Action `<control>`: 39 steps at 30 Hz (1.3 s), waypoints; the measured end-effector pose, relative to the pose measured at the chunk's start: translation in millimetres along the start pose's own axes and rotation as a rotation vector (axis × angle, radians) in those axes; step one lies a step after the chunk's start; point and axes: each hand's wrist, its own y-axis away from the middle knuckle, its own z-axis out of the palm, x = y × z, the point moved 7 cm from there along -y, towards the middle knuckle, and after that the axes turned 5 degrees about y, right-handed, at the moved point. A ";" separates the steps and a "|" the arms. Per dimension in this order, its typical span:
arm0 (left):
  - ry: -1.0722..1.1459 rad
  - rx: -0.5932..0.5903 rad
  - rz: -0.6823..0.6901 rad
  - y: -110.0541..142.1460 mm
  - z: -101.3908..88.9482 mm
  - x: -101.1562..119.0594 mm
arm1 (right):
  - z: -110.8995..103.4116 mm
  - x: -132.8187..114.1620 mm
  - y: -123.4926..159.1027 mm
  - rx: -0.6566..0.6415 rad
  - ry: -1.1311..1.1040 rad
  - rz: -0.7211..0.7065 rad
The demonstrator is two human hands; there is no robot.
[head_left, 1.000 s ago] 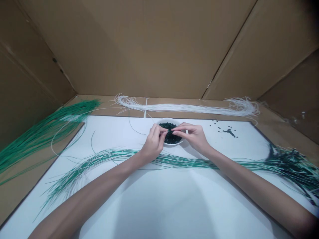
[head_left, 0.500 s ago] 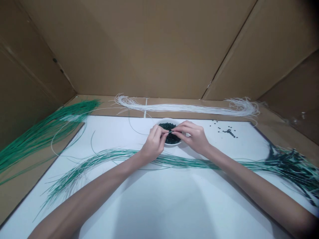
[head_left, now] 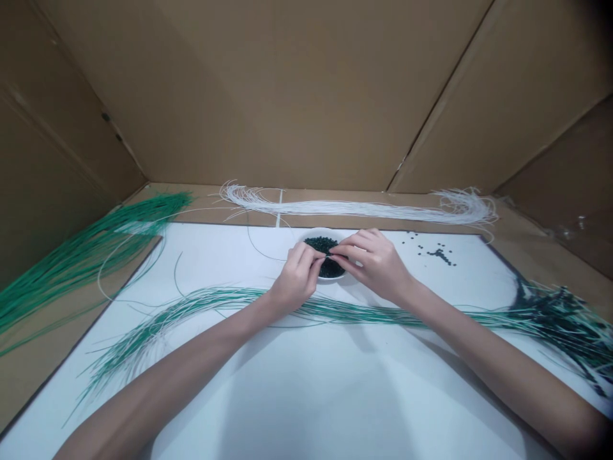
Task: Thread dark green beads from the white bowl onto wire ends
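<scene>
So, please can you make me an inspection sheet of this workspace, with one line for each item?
surface: white board lying on brown cardboard.
job's things: white bowl holding dark green beads, at the board's far edge.
grippers: left hand and right hand pinch together over the bowl; what they hold is too small to tell.
clutter: loose dark beads right of the bowl; green-and-white strands across the board, running into a dark tangle at right; white strands beyond the board; green strands at left.
cables: nothing seen.
surroundings: cardboard walls behind and at both sides.
</scene>
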 end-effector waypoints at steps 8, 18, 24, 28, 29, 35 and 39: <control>0.052 0.069 -0.008 1.6 -5.6 -0.6 | -3.4 10.1 -3.0 -0.001 -0.149 0.111; 0.090 0.117 0.011 1.6 -8.6 0.5 | 0.1 18.1 -3.0 -0.005 -0.380 0.223; 0.080 0.091 0.008 2.2 -6.5 -0.3 | 1.1 16.8 -2.6 0.008 -0.376 0.222; 0.070 0.084 0.001 2.5 -5.9 -1.1 | 0.8 14.3 -2.0 0.035 -0.330 0.177; 0.064 0.079 0.001 2.4 -5.6 -1.1 | 0.6 12.9 -2.0 0.037 -0.299 0.154; -0.052 0.030 0.035 1.4 -2.3 3.7 | 0.2 -3.5 -2.7 -0.025 0.042 -0.032; -0.148 -0.004 0.053 0.6 -0.4 7.7 | -1.9 -14.8 -3.2 -0.038 0.234 -0.126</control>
